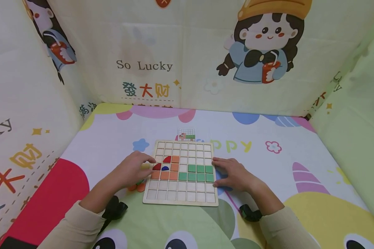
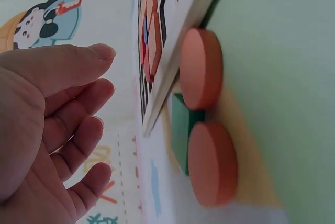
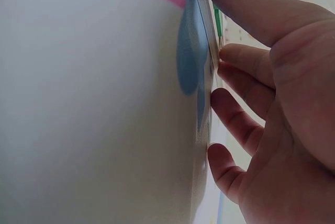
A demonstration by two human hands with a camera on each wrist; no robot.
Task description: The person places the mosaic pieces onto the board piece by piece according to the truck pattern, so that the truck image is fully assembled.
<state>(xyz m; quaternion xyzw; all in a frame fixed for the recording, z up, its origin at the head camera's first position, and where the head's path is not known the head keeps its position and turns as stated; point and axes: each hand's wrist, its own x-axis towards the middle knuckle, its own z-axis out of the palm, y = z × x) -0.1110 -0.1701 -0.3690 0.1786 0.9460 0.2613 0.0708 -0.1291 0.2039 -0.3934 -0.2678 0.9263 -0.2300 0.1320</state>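
Observation:
A wooden grid board (image 1: 180, 201) lies flat on the table, with orange square tiles (image 1: 164, 175), green square tiles (image 1: 195, 177), red curved pieces (image 1: 167, 159) and a dark blue half-round piece (image 1: 165, 168) in its cells. My left hand (image 1: 134, 169) is at the board's left edge, fingers loosely bent and holding nothing. Below that hand, two orange discs (image 2: 201, 69) and a green block (image 2: 181, 130) lie beside the board. My right hand (image 1: 233, 174) rests at the right edge, its fingertips and thumb against the rim.
Behind the board stands a small printed card (image 1: 187, 134) showing a grid picture. Black wrist straps or mounts (image 1: 250, 212) show near both wrists. A patterned cloth (image 1: 286, 148) covers the table, and printed curtains (image 1: 199, 69) enclose the back and sides.

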